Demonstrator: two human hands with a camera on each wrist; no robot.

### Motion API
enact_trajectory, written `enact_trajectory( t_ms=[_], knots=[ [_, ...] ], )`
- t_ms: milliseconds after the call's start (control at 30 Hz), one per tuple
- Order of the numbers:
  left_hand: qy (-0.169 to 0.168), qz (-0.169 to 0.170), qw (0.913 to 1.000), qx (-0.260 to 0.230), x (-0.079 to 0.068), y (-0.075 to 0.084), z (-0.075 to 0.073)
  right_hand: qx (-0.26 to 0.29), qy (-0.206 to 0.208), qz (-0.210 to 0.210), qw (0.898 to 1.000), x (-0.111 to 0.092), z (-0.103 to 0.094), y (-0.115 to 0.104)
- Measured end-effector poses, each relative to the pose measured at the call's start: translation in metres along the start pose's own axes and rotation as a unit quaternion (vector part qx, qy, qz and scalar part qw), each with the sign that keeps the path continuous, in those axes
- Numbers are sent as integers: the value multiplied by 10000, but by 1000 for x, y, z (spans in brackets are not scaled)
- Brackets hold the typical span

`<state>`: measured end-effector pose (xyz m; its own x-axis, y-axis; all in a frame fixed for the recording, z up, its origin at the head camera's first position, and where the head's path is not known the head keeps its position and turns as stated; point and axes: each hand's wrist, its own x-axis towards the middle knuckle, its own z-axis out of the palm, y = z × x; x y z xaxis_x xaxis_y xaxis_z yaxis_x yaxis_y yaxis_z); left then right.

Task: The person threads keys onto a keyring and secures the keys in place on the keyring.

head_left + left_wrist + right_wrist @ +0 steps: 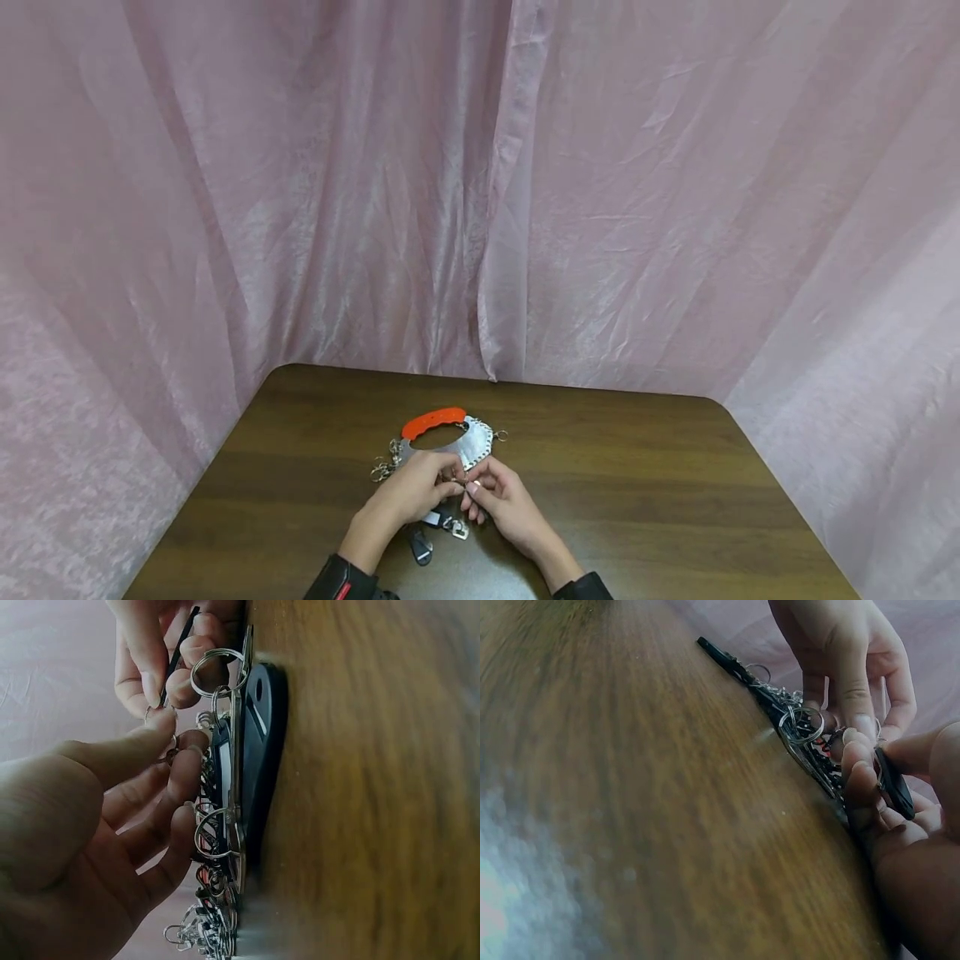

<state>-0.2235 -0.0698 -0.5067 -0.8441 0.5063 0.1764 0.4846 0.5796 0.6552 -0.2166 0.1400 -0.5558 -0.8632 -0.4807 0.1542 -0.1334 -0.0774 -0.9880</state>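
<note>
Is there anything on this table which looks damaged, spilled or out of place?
Nothing stands out: no spill or break shows. The orange-handled metal plate lies on the table, and the right hand holds a black tag.

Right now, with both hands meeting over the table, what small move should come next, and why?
Probably turn the black fob slightly with the right hand while the left hand steadies the thin metal ring. The right hand pinches the fob, and the left hand's fingertips meet it at the ring; fingers cover part of both, so turning might show how they join.
</note>
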Motion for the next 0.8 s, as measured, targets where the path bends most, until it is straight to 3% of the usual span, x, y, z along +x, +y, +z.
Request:
enact_trajectory(
  t_ms=[500,800],
  knots=[
    [-286,-77,9985,-452,-2,-10,-4,276,-1,-196,9994,-3,-2,2],
    [-99,-10,9996,-249,0,-8,-4,321,-84,-267,9991,0,-3,1]
  ],
)
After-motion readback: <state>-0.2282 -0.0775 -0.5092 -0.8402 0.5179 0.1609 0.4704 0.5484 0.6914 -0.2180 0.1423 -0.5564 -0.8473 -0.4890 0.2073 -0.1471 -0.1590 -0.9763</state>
